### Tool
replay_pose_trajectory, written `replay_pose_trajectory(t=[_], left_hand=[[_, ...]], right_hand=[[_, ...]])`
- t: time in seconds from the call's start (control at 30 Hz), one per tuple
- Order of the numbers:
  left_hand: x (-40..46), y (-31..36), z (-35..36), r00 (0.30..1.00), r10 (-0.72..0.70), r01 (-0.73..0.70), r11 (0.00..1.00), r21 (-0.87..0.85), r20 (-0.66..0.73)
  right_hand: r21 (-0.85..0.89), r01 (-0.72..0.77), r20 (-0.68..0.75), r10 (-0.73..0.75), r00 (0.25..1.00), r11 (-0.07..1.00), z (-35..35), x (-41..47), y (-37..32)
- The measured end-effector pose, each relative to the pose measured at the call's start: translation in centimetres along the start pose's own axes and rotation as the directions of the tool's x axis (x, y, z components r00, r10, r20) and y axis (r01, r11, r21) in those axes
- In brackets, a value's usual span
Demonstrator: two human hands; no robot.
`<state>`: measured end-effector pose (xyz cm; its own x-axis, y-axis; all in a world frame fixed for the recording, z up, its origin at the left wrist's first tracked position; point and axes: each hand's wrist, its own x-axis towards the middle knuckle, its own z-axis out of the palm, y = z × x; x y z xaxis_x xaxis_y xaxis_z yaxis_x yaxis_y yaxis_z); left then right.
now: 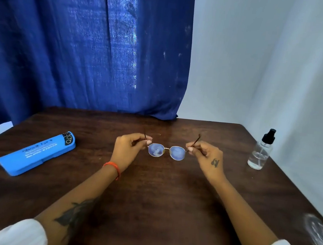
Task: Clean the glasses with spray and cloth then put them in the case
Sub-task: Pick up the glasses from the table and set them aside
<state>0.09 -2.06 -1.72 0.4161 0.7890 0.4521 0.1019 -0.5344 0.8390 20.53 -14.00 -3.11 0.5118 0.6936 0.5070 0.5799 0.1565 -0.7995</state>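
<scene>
Above the middle of the surface [159, 192], the left hand [128, 150] and right hand [205, 157] each pinch a temple of the glasses [166, 151]. Blue case [36, 154] lies near the left edge, spray bottle [261, 150] by the right edge.

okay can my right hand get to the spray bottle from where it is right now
Probably yes, once it lets go. The right hand pinches a temple of the glasses, so it is occupied. The spray bottle stands upright to its right on the table, with only bare wood between them.
</scene>
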Motion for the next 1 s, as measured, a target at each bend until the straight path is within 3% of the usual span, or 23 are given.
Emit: replay_pose_trajectory(t=[0.1, 0.2, 0.63, 0.8, 0.9, 1.0], left_hand=[[-2.9, 1.3, 0.1, 1.000, -0.024, 0.026, 0.995, -0.099, 0.017], [-5.5, 1.7, 0.4, 0.998, -0.067, 0.069, 0.987, -0.147, 0.018], [-8.4, 1.5, 1.9, 0.982, -0.185, 0.188, 0.970, -0.157, 0.029], [-9.8, 1.6, 0.1, 0.990, -0.139, 0.139, 0.990, -0.015, -0.004], [-11.0, 1.3, -3.1, 1.000, -0.015, 0.019, 0.980, 0.196, -0.023], [-11.8, 0.6, -7.4, 0.986, 0.156, -0.114, 0.887, 0.446, -0.057]], right_hand=[[0.142, -0.073, -0.003, 0.075, 0.997, 0.987, -1.7, -3.1, -1.1], [0.178, -0.105, 0.017, 0.103, 0.995, 0.978, -2.8, -5.5, -1.8], [0.062, -0.225, -0.038, 0.228, 0.973, 0.972, -3.4, -8.5, -1.9], [-0.098, -0.143, -0.256, 0.114, 0.960, 0.985, -4.2, -10.8, -4.3], [-0.168, 0.056, -0.326, -0.109, 0.939, 0.984, -3.9, -13.1, -6.9], [-0.245, 0.281, -0.264, -0.342, 0.902, 0.928, -2.0, -14.4, -9.5]])
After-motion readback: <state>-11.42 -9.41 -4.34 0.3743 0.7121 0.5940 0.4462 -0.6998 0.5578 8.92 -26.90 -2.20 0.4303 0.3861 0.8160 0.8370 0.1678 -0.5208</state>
